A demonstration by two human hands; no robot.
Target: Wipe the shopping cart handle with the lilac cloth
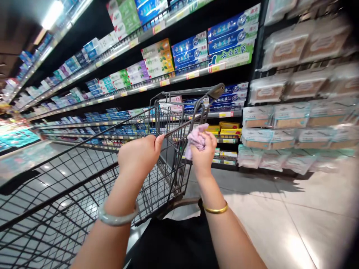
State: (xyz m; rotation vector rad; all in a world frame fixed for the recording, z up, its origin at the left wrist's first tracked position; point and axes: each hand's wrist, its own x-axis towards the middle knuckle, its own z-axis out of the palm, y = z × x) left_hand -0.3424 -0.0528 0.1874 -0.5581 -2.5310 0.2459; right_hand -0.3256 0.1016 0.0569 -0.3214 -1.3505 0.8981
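A dark wire shopping cart fills the lower left, its handle bar up at the centre. My left hand is closed around the top rim wire of the cart's basket. My right hand is closed on a crumpled pink cloth, which it presses against the cart's rear frame just below the handle. A pale bangle sits on my left wrist and a gold one on my right wrist. The basket holds nothing that I can see.
Dark store shelves stacked with toothpaste boxes run from the left to the centre. Pegs on the right carry packets in clear wrapping. Light glossy floor tiles spread to the right of the cart.
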